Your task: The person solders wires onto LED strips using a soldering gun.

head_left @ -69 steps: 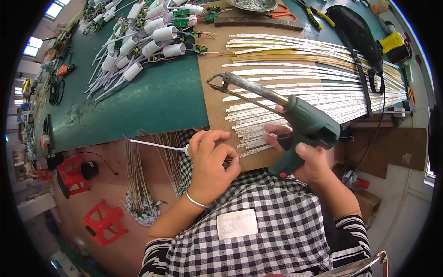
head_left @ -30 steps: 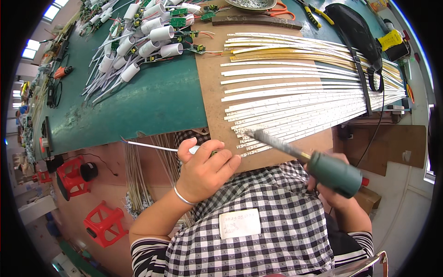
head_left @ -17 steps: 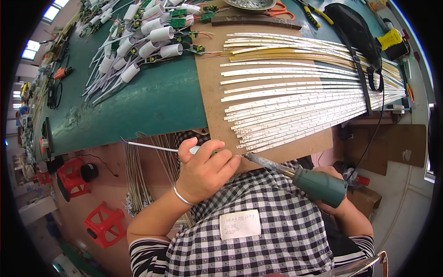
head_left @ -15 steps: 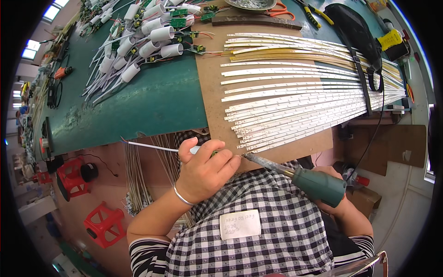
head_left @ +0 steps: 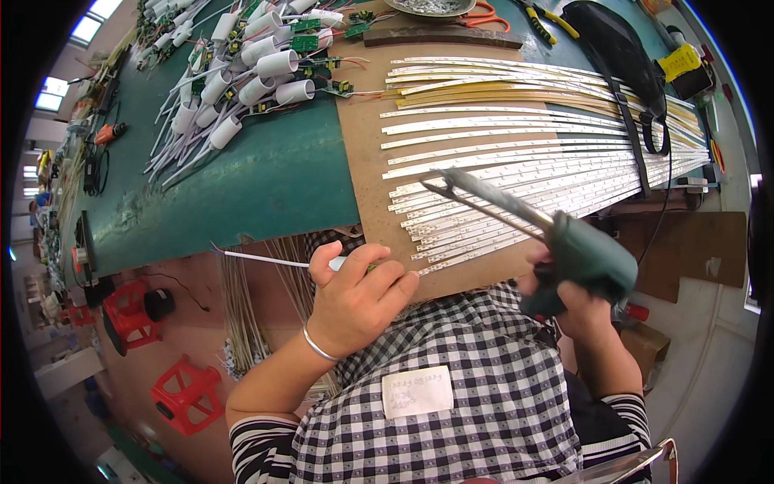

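Note:
My left hand (head_left: 355,298) rests at the front edge of the brown board (head_left: 372,218), its fingers closed around a white-capped driver board (head_left: 338,263). A white cable (head_left: 266,257) runs left from it, and my fingers hide most of the part. My fingertips are beside the near end of the lowest LED strip (head_left: 459,260). In my right hand (head_left: 582,313) is a dark green soldering gun (head_left: 592,262), gripped by its handle. Its long metal tip is raised above the white LED strips (head_left: 500,189), pointing to the upper left, slightly blurred.
Many white-capped driver boards (head_left: 278,64) are heaped on the green table (head_left: 266,194) at the far left. A dark bar (head_left: 443,38), a metal dish (head_left: 431,6), orange-handled scissors (head_left: 488,18) and pliers (head_left: 538,24) lie at the back. A black bag (head_left: 609,48) with straps lies across the strips.
My right hand has lifted the soldering gun up and to the right, taking its tip away from my left fingertips and over the strips. My left hand has hardly moved.

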The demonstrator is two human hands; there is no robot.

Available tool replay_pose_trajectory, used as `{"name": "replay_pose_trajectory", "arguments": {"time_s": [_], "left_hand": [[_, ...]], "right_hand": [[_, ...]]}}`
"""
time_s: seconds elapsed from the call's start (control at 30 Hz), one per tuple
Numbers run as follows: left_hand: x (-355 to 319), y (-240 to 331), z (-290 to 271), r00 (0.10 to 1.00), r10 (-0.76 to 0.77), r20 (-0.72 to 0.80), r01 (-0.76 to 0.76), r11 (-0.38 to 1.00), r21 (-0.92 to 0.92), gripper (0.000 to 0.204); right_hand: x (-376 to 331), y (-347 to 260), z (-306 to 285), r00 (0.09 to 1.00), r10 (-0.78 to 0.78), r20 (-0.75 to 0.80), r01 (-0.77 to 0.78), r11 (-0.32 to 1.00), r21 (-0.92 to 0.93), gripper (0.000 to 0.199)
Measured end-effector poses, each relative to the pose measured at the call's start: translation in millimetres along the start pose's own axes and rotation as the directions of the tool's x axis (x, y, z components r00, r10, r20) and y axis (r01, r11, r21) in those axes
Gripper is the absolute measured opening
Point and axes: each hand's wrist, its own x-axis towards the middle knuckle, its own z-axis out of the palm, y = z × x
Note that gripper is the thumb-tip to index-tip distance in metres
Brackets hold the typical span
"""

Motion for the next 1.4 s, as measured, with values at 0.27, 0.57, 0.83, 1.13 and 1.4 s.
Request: {"name": "replay_pose_trajectory", "arguments": {"time_s": [0.27,0.57,0.83,1.13,1.4], "left_hand": [[-2,2,1,1.000,-0.019,-0.007,0.019,1.000,0.003,0.012],[-2,2,4,1.000,-0.019,-0.016,0.019,1.000,-0.004,0.011],[-6,8,6,0.977,-0.213,-0.014,0.208,0.964,-0.165,0.018],[-1,13,3,0.921,-0.356,0.155,0.385,0.890,-0.245,0.014],[19,6,-8,0.923,-0.283,0.262,0.338,0.921,-0.196,0.013]], "right_hand": [[43,16,25,0.980,-0.039,0.195,-0.034,0.933,0.359,0.056],[45,18,27,0.980,-0.060,0.188,-0.022,0.913,0.406,0.054],[46,21,27,0.982,-0.057,0.179,-0.026,0.902,0.430,0.053],[46,18,30,0.990,0.010,0.139,-0.054,0.946,0.320,0.066],[44,22,32,0.994,-0.037,0.105,0.003,0.949,0.314,0.063]]}}
